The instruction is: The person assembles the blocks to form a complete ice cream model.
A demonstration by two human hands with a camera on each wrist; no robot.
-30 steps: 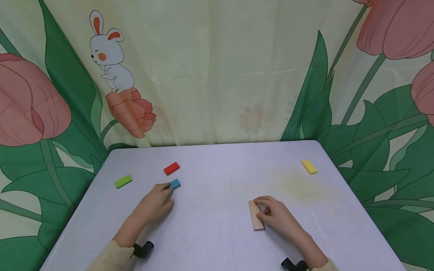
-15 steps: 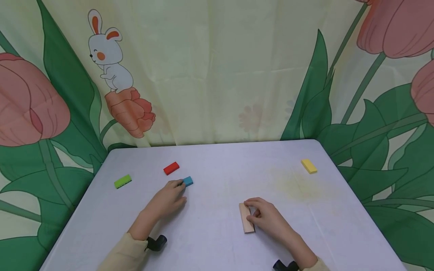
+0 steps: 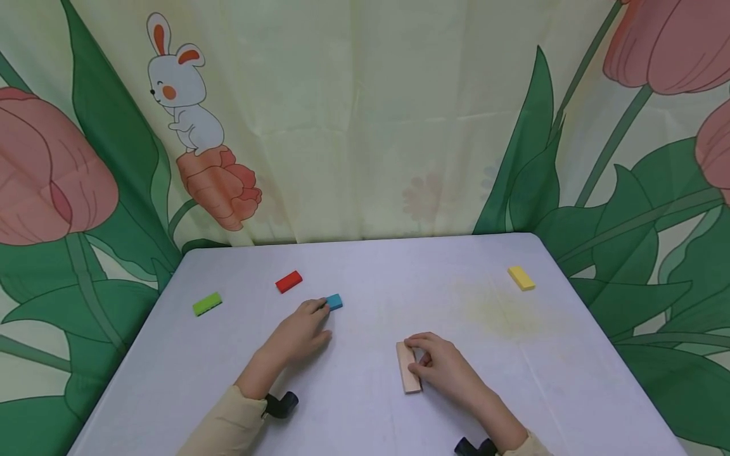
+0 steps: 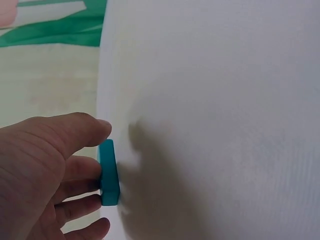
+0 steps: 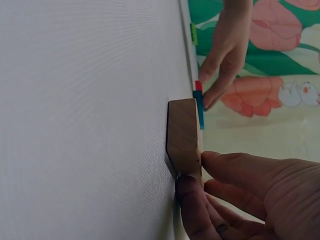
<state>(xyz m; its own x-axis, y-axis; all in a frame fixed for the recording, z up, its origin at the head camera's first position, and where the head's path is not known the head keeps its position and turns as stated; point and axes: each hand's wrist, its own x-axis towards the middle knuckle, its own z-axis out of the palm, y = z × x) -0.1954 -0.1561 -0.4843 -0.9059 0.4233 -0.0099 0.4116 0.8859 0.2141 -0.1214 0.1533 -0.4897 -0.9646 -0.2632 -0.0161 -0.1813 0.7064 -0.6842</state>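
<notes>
My left hand (image 3: 301,332) rests low over the table with its fingertips against the near-left end of a small blue block (image 3: 334,301). Seen from the left wrist, the fingers lie along one side of the blue block (image 4: 110,172), while the head view shows the thumb apart from it. To the right, my right hand (image 3: 443,364) holds a longer plain wooden block (image 3: 408,375) by its right edge, thumb and finger curled at it. In the right wrist view those fingertips (image 5: 190,186) meet the end of the wooden block (image 5: 182,125) nearest the camera.
A red block (image 3: 289,282) lies behind my left hand, with a green block (image 3: 207,304) farther left. Near the far right corner sits a yellow block (image 3: 521,278). The white-covered table (image 3: 365,272) ends at a curtain (image 3: 365,126) printed with tulips and a rabbit.
My left hand has slid right, and the blue block has moved right with it. The right hand and wooden block have shifted left. Red, green and yellow blocks have stayed put.
</notes>
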